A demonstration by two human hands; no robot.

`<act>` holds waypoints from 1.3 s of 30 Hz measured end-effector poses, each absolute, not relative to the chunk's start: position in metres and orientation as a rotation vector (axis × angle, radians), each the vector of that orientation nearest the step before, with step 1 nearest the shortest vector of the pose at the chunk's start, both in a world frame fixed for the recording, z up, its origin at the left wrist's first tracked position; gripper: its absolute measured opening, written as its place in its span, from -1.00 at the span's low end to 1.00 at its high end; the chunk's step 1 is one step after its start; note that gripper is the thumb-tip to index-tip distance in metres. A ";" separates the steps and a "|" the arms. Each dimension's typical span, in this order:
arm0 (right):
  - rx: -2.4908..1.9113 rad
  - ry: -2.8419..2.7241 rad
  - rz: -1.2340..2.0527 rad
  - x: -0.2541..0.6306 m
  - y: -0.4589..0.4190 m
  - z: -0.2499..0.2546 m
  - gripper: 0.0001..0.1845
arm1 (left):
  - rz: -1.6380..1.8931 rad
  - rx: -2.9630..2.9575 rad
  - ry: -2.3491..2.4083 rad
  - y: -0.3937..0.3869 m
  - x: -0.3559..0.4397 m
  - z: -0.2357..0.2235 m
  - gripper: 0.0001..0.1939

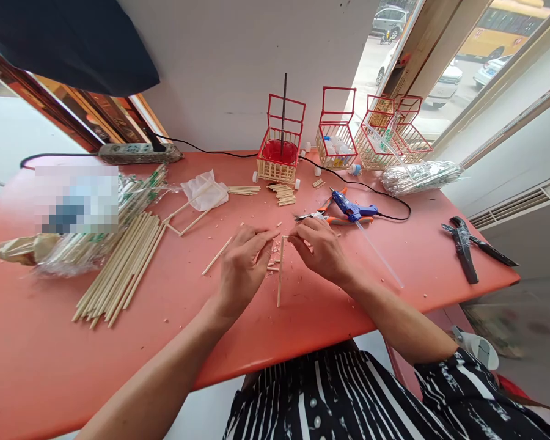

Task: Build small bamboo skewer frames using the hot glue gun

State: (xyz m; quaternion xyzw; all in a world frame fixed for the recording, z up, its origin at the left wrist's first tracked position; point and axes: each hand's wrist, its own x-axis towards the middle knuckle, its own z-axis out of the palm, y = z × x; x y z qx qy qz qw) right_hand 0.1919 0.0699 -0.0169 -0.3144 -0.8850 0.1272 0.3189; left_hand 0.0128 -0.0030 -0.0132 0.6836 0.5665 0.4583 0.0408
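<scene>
My left hand [245,263] is closed, its fingertips at the upper end of a thin wooden stick [280,275]. Opposite it, my right hand [323,247] pinches at the same end, where a short piece seems to meet the stick; fingers partly hide this joint. The stick's lower end points toward me. Under and between the hands lie small cut bits [275,263]. Another stick [216,256] lies left of my left hand. Just beyond my right hand are a blue glue gun [355,208] with a clear glue stick and orange-handled pliers [334,219].
A bundle of long sticks [123,269] lies left, beside plastic-wrapped sticks [137,201]. An angled stick frame [179,233] touches white tissue [205,190]. Small red-edged stick carts [279,168] stand at the back. Black cutters [465,250] lie right; a power strip [140,153] sits back left.
</scene>
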 end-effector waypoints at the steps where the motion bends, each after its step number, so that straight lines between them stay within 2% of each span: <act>1: -0.831 -2.329 0.335 0.192 0.070 -0.017 -0.79 | 1.388 2.145 1.738 -0.003 0.012 -0.014 -0.69; 7: -0.824 -2.324 0.327 0.191 0.070 -0.016 -0.78 | 1.270 2.420 1.687 -0.002 0.005 -0.012 -0.56; 13: -0.847 -2.330 0.357 0.192 0.069 -0.015 -0.80 | 1.364 2.446 1.506 -0.008 0.007 -0.008 -0.66; 17: -0.855 -2.329 0.356 0.192 0.070 -0.015 -0.81 | 1.623 2.043 1.636 -0.015 0.012 -0.005 -0.79; 21: -0.857 -2.322 0.347 0.192 0.071 -0.016 -0.78 | 1.464 1.502 1.662 -0.008 0.017 -0.007 -0.90; 28: -0.853 -2.336 0.334 0.192 0.069 -0.014 -0.81 | 1.224 1.119 1.462 0.001 0.020 -0.011 -0.62; 39: -0.826 -2.329 0.291 0.190 0.067 -0.014 -0.81 | 1.120 1.054 1.426 -0.001 0.022 -0.012 -0.57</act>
